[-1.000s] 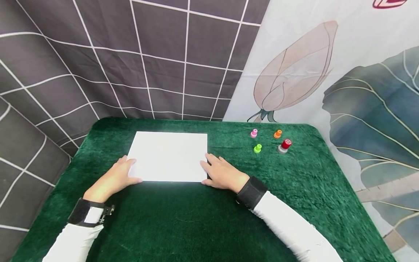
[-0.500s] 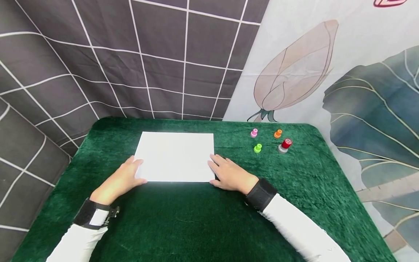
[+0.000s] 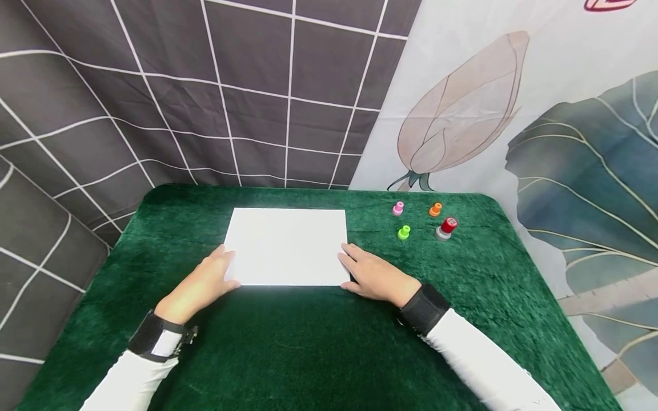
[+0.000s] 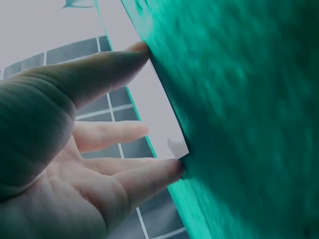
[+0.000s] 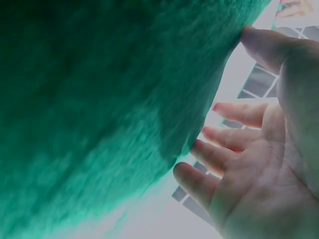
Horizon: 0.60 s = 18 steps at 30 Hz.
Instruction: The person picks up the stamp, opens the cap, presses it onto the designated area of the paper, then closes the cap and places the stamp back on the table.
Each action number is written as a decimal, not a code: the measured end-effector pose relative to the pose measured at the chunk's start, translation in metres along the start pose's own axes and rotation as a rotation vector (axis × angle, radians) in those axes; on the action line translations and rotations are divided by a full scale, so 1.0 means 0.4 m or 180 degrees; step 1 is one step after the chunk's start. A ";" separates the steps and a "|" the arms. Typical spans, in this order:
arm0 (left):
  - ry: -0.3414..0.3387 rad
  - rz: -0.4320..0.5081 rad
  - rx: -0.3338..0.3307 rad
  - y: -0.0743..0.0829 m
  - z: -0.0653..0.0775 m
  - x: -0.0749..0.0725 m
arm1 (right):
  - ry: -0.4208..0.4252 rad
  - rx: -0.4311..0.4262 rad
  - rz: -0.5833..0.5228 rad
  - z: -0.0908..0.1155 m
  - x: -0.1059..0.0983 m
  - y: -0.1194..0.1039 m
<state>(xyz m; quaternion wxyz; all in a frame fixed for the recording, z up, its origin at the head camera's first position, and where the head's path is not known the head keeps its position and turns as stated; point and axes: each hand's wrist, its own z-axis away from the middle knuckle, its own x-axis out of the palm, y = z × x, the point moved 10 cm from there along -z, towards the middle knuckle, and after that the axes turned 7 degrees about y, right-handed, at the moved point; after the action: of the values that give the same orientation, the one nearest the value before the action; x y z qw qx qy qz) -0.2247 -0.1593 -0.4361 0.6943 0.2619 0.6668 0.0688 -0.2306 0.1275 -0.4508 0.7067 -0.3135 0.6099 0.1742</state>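
Observation:
A white sheet of paper (image 3: pixel 289 245) lies flat on the green cloth, its long side toward me. At its left edge, near the front corner, my left hand (image 3: pixel 203 279) touches it with thumb and fingers spread. My right hand (image 3: pixel 379 275) rests at the right edge, its fingers extended over the border. The left wrist view shows the thumb and straight fingertips of the left hand (image 4: pixel 94 144) against the paper's edge (image 4: pixel 159 109). In the right wrist view, the fingers of the right hand (image 5: pixel 259 144) reach down to the surface, nearly straight.
Behind the right hand stand several small stamp-like pieces: a pink one (image 3: pixel 398 209), an orange one (image 3: pixel 435 209), a lime green one (image 3: pixel 404 232) and a larger red-topped one (image 3: pixel 447 228). The green cloth (image 3: pixel 298 348) covers the table. A dark gridded curtain (image 3: pixel 257 108) hangs behind.
Both hands have slid the paper to the right across the cloth, keeping contact at its two short edges. The small coloured pieces have stayed where they were.

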 end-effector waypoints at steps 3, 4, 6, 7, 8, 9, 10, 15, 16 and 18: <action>0.0052 0.0001 0.0133 0.024 -0.004 0.010 | -0.0021 0.0059 -0.0003 0.012 0.000 0.017; 0.0061 -0.0003 0.0158 0.031 -0.005 0.014 | -0.0024 0.0087 0.0001 0.016 -0.001 0.023; 0.0057 -0.0018 0.0164 0.040 -0.008 0.020 | -0.0024 0.0116 0.0020 0.024 -0.004 0.031; 0.0057 -0.0021 0.0170 0.044 -0.009 0.022 | -0.0019 0.0123 0.0036 0.028 -0.005 0.034; 0.0051 -0.0022 0.0168 0.048 -0.011 0.025 | -0.0014 0.0128 0.0045 0.032 -0.007 0.037; 0.0041 -0.0031 0.0169 0.050 -0.012 0.027 | -0.0010 0.0132 0.0056 0.036 -0.008 0.040; 0.0024 -0.0035 0.0172 0.053 -0.014 0.031 | -0.0004 0.0141 0.0058 0.041 -0.010 0.043; -0.0102 -0.0037 0.0145 0.067 -0.025 0.049 | 0.0029 0.0182 0.0061 0.058 -0.015 0.057; -0.0119 -0.0033 0.0145 0.071 -0.028 0.052 | 0.0040 0.0191 0.0057 0.062 -0.016 0.061; -0.0156 -0.0041 0.0142 0.078 -0.032 0.058 | 0.0062 0.0206 0.0043 0.070 -0.019 0.068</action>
<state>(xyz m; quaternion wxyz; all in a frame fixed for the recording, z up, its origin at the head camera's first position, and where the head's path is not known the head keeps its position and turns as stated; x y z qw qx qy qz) -0.2266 -0.1187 -0.4423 0.7048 0.2747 0.6527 0.0430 -0.2280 0.1670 -0.4480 0.7093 -0.2880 0.6242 0.1561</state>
